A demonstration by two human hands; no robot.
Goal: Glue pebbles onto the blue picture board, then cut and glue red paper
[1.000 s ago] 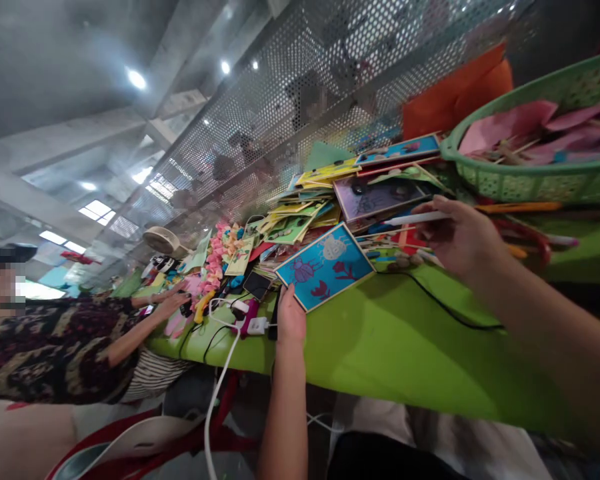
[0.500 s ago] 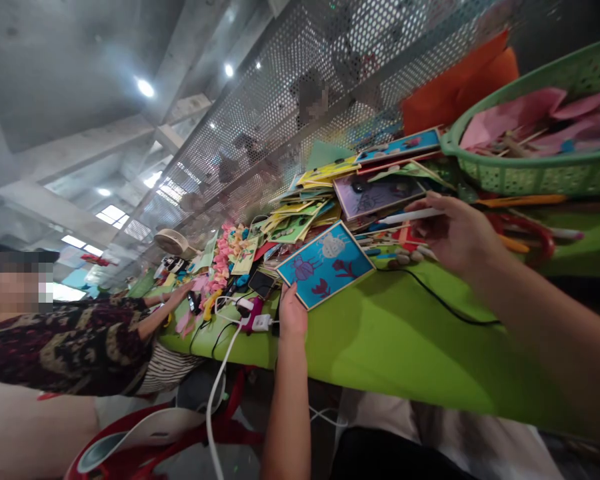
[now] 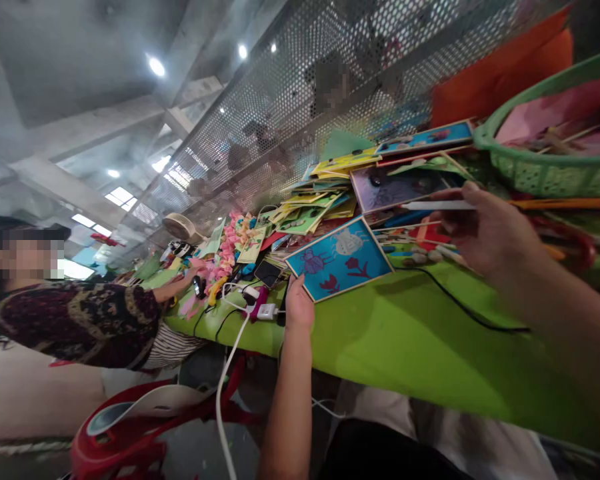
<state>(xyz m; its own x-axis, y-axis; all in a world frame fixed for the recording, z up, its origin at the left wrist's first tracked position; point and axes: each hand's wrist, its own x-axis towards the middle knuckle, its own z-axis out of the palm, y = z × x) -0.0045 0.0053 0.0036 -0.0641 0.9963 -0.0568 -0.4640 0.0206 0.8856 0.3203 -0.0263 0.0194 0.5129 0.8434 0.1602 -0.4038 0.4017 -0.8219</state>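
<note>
My left hand (image 3: pixel 300 305) is closed on the lower left corner of a blue picture card (image 3: pixel 337 283), which has a pale edge and shows insects and dark red flowers. The card is tilted above the green tabletop. A slim white pen (image 3: pixel 443 206) is pinched in my right hand (image 3: pixel 495 230), its tip pointing left, to the right of the card and apart from it. Beyond the pen lies a purple picture card (image 3: pixel 395 187). Small stones (image 3: pixel 427 256) sit below my right fingers.
A stack of yellow and green cards (image 3: pixel 310 207) lies behind. A green basket (image 3: pixel 555 167) with pink paper stands at right. A power strip (image 3: pixel 257 303) with cables lies at left, near pink paper flowers (image 3: pixel 233 250). Another person (image 3: pixel 80 307) works at the table's left side.
The view has swung a little left, so the table things appear further right. Both hands keep hold of the card and the pen. The other person's head is more in view.
</note>
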